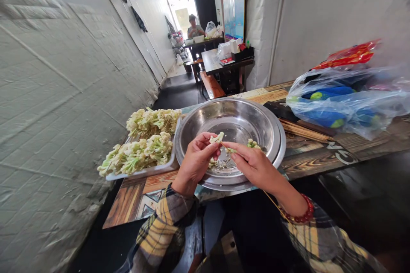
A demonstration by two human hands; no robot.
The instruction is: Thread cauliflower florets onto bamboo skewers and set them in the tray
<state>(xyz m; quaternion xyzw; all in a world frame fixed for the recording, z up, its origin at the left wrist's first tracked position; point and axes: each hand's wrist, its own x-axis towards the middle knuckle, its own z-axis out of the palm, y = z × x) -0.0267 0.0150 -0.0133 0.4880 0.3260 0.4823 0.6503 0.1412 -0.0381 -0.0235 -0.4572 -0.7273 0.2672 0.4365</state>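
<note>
Over a wide metal basin [230,108], my left hand [197,158] is closed, pinching a pale cauliflower floret [217,137] between thumb and fingers. My right hand [256,165] is closed around a thin wooden skewer [272,200]. Its front end meets the floret, and its rear end runs back under my right wrist. A few cauliflower pieces [253,143] and small crumbs lie in the basin, partly hidden by my hands. To the left, a white tray [174,160] bears several bunches of skewered cauliflower [147,147].
Right of the basin lies a bundle of wooden skewers [304,131]. Behind it sits a clear plastic bag [346,102] with blue and green contents, near a red packet [349,54]. Farther off, a person [195,30] is at another table. A wall [48,115] stands close on the left.
</note>
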